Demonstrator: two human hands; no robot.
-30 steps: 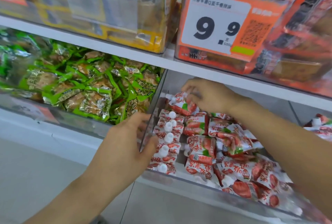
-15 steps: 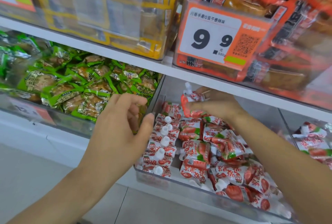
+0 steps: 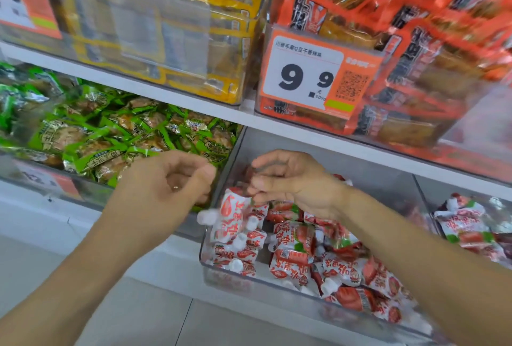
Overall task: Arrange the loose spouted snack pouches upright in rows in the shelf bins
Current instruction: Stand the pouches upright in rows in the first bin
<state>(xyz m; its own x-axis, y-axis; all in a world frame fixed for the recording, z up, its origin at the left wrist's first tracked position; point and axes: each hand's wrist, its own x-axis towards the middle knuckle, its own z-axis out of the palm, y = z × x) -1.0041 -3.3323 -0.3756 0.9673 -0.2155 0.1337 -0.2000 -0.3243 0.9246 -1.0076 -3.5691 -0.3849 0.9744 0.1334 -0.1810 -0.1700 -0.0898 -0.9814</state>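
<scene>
A clear shelf bin (image 3: 205, 272) holds red-and-white spouted pouches. A row of them (image 3: 240, 252) stands with white caps up along the bin's left wall. Loose pouches (image 3: 346, 271) lie jumbled across the middle and right. My right hand (image 3: 293, 182) hovers over the bin's back left and pinches one pouch (image 3: 228, 216) by its edge. That pouch hangs over the row, its white cap pointing left past the bin wall. My left hand (image 3: 166, 187) is raised just left of the bin, fingers loosely curled and holding nothing.
Left of it, a bin of green snack packs (image 3: 110, 135). A second bin with spouted pouches (image 3: 465, 223) is at the right. The shelf above carries yellow packs (image 3: 171, 13) and orange packs (image 3: 415, 54) behind a 9.9 price tag (image 3: 304, 76). Pale floor lies below.
My right hand lifted one pouch from the back of the bin and carried it forward over the left row. My left hand came off the bin's left wall and rose.
</scene>
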